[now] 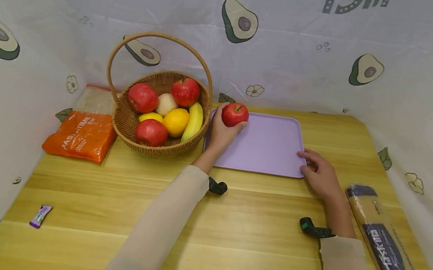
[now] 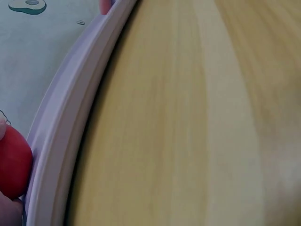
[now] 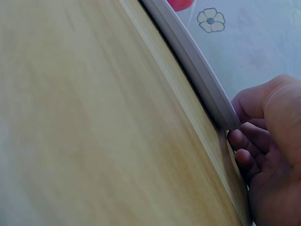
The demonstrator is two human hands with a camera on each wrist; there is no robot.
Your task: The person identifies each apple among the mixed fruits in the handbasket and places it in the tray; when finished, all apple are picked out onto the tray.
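Note:
A red apple (image 1: 235, 115) is held in the left hand (image 1: 223, 132), fingers and thumb round it, over the left end of a lilac tray (image 1: 263, 144). In the left wrist view the apple (image 2: 14, 162) shows at the left edge beside the tray's side (image 2: 70, 103). At the tray's right end, the right hand (image 1: 321, 176) holds the rim near the front corner. The right wrist view has the right hand (image 3: 277, 127) with its thumb at the tray corner (image 3: 225, 115) and the other fingers bent beside and below it.
A wicker basket (image 1: 143, 146) of fruit stands left of the tray, its tall handle upright. Left of it lies an orange pasta bag (image 1: 82, 133). A small purple wrapped piece (image 1: 40, 216) lies at the front left. A long noodle packet (image 1: 387, 254) lies beyond the right forearm.

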